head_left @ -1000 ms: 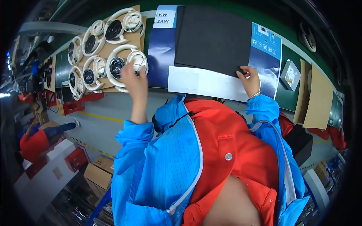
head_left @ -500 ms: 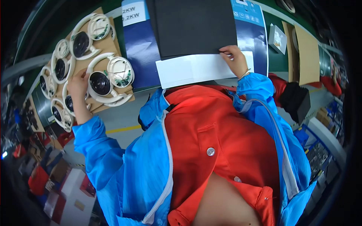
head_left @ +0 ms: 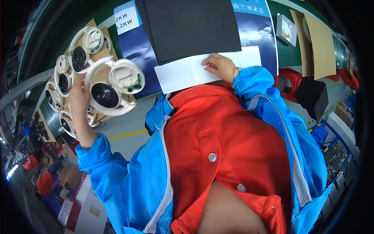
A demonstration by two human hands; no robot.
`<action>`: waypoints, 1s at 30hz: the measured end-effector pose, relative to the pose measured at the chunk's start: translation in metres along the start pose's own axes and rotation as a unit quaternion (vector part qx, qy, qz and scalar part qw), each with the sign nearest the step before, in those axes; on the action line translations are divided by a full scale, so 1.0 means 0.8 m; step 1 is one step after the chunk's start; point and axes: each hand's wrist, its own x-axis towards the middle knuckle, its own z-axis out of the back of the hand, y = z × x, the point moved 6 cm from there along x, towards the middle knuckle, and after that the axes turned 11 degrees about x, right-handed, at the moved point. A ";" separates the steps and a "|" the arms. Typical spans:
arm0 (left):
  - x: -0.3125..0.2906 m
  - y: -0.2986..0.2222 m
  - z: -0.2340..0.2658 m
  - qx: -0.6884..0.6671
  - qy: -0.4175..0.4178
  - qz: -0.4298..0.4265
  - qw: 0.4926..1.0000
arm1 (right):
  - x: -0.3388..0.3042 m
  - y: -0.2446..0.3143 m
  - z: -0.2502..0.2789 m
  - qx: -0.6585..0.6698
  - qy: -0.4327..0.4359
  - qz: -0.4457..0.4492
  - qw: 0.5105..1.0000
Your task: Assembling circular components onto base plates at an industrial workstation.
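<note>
My left hand (head_left: 80,95) is closed on the headband of white headphones (head_left: 127,76), at its left side. One earcup shows a round black face; the other lies open, with a green circuit board and wires inside. Under and beside them, more such headphones (head_left: 79,58) lie on brown cardboard (head_left: 102,69). My right hand (head_left: 221,67) is over a long white sheet (head_left: 175,77), fingers curled together, with nothing visible in them. Just beyond that sheet lie black flat sheets (head_left: 191,29), on a blue printed sheet (head_left: 255,35).
At the far right of the green table (head_left: 286,52) is a small white box (head_left: 286,30), with upright brown cardboard (head_left: 320,46) beside it. Dark boxes (head_left: 311,95) stand right of my body. People in red are in the background on both sides.
My left hand has lifted the headphones from the cardboard, tilting them slightly. My right hand has moved left, off the black sheets' edge and onto the white sheet.
</note>
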 end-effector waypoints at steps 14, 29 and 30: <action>0.111 -0.258 -0.115 -0.241 0.004 0.095 0.966 | -0.001 0.004 0.001 0.016 0.080 0.065 0.995; -0.057 -0.307 -0.160 -0.170 -0.111 -0.106 0.973 | -0.001 -0.009 0.001 0.042 0.090 0.004 0.995; -0.060 -0.305 -0.162 -0.180 -0.105 -0.101 0.973 | 0.000 -0.007 -0.001 0.042 0.093 0.003 0.995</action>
